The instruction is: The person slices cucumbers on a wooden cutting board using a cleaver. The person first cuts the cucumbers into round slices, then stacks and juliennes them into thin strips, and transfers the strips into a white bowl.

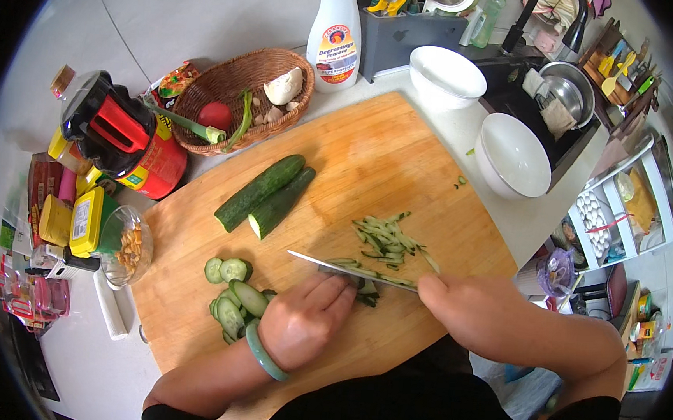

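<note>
My right hand is closed round the handle of a kitchen knife, whose blade points left across the wooden cutting board. With bent fingers, my left hand presses cucumber slices against the board, close beside the blade; its fingertips are partly hidden. Beyond the blade lies a loose pile of cucumber strips. Round and oval cucumber slices are heaped left of my left hand. Farther up the board, two cut lengths of cucumber lie side by side.
A wicker basket with garlic and a tomato, and a white spray bottle, stand behind the board. Two white bowls are at right, near the black sink. A sauce jug and a glass bowl stand left.
</note>
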Action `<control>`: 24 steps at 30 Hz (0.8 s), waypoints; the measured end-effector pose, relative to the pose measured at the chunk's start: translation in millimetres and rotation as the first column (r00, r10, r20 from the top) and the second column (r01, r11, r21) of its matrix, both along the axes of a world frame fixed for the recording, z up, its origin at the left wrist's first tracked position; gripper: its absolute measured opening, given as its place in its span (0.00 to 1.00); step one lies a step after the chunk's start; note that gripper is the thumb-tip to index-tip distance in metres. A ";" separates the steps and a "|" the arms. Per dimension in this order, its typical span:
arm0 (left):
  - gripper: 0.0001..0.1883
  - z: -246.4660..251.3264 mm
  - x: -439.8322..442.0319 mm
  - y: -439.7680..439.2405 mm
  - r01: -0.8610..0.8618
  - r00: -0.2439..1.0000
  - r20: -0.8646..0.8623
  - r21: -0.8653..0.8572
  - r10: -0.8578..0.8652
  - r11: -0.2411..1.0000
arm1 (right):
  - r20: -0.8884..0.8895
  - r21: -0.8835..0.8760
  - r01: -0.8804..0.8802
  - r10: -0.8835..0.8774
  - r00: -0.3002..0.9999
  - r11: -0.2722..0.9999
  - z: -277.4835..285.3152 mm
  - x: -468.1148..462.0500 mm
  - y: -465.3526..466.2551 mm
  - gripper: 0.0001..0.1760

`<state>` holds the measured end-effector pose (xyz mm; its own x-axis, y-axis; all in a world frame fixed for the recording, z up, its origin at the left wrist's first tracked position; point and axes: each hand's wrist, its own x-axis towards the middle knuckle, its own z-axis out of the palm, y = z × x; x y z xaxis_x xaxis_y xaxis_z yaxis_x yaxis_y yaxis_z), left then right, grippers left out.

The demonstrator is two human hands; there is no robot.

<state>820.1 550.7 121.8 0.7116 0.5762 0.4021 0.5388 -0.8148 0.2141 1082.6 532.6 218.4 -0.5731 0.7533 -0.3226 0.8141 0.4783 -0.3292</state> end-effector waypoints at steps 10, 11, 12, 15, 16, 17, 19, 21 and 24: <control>0.17 -1.0 0.7 -1.1 0.007 1.000 0.024 0.019 -0.007 1.000 | 0.036 -0.156 0.080 -0.075 0.997 0.985 15.4 7.9 0.2 0.08; 0.16 -1.5 0.7 -1.6 0.001 1.000 0.016 0.013 -0.002 1.000 | 0.038 -0.141 0.068 -0.063 0.997 0.988 20.5 8.1 -1.6 0.08; 0.16 -2.3 1.2 -1.2 0.000 1.000 0.021 0.031 -0.001 1.000 | 0.041 -0.124 0.056 -0.051 0.998 0.991 24.6 8.7 -3.0 0.08; 0.16 -3.1 2.2 -1.1 -0.003 1.000 0.026 0.048 0.002 0.999 | 0.008 -0.097 0.016 -0.016 1.000 0.995 18.3 3.3 -3.0 0.08; 0.17 -2.4 1.7 -1.3 0.001 1.000 0.017 0.034 -0.002 0.999 | -0.001 -0.101 0.003 -0.003 1.000 0.995 12.3 0.5 -2.3 0.08; 0.17 -1.6 1.6 -0.8 0.005 1.000 0.012 0.018 -0.006 1.000 | -0.029 -0.084 0.033 -0.036 0.999 0.996 4.8 -2.4 -0.2 0.08; 0.17 -0.7 1.9 0.8 0.024 1.000 0.014 0.027 -0.025 0.999 | -0.059 -0.064 0.087 -0.091 0.994 0.994 -8.3 -5.7 5.7 0.07; 0.17 -0.3 2.6 1.3 0.032 0.999 0.033 0.037 -0.034 0.999 | -0.050 -0.116 0.162 -0.168 0.984 0.980 -11.3 -2.9 9.5 0.07; 0.17 -0.9 2.7 1.1 0.026 0.998 0.059 0.051 -0.029 0.998 | -0.076 -0.097 0.168 -0.176 0.981 0.981 0.1 2.1 6.1 0.07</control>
